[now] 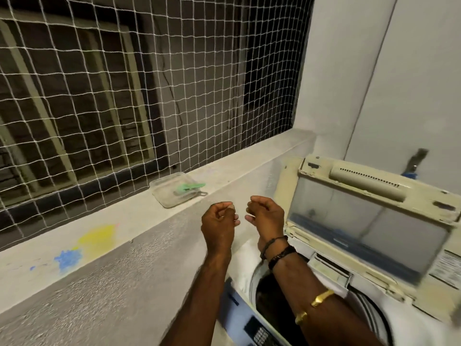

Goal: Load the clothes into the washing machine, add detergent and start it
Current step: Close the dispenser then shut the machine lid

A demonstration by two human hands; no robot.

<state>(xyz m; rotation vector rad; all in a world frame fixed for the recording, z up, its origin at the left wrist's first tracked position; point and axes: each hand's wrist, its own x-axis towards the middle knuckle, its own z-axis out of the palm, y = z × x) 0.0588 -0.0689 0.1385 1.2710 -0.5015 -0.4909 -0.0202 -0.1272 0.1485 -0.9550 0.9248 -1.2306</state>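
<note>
Fingers point(233, 217) of the left hand point(218, 228) curled in toward the palm, thumb tip laid against them; nothing visible in the grasp. Right hand point(268, 218) just beside it, not touching, fingers point(252, 218) loosely hooked with a gap to the thumb, holding nothing. Both hands raised in the air in front of the rough grey-white concrete ledge point(139, 221).

White top-loading washing machine point(244, 258) at lower right, under the right forearm. Its yellowed cream lid with a tinted window point(369, 228) stands raised, tilted back toward the wall. Round drum opening point(269, 303) dark; contents cannot be made out. Black button panel point(259, 333) on the near edge, blurred.

Right wrist carries black beaded bands point(279, 250); gold bangle point(321, 298) further up the forearm.

On the ledge beyond the hands: shallow clear plastic tray point(169, 198) with a green clothes peg point(190, 188) in it. Yellow powder smear point(97, 237) and blue smear point(68, 258) to the left. White string netting point(99, 96) spans the opening above.
</note>
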